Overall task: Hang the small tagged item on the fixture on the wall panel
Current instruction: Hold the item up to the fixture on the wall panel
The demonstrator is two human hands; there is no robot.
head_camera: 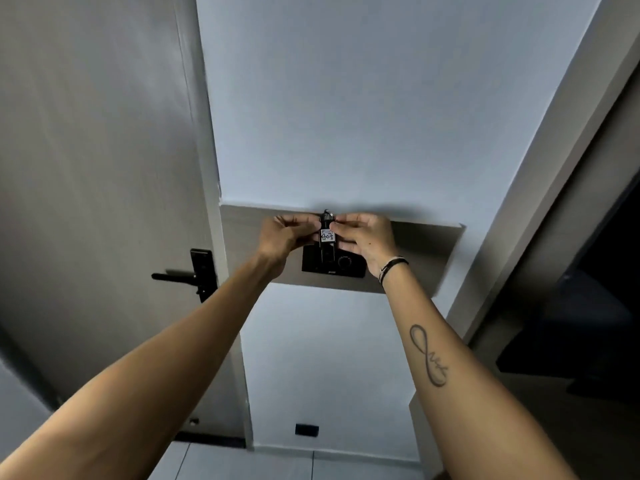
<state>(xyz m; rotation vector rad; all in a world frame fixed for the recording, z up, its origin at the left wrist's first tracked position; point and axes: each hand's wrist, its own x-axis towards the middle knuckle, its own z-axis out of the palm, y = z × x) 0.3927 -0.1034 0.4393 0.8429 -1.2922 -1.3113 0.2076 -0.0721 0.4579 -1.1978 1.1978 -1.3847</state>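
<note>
A small dark item with a white tag reading 407 (327,235) hangs between my two hands, in front of the grey wall panel (426,251). Its metal ring at the top sits near the panel's upper edge. My left hand (286,237) pinches the item from the left. From the right, my right hand (363,242) pinches the top near the ring. Below the tag, a black fixture (334,263) with a round dial is mounted on the panel, partly hidden by my hands. Whether the ring is on a hook is hidden.
A grey door (104,168) with a black lever handle (187,277) stands at the left. A dark doorway (588,306) opens at the right. A small black socket (306,429) sits low on the white wall above the tiled floor.
</note>
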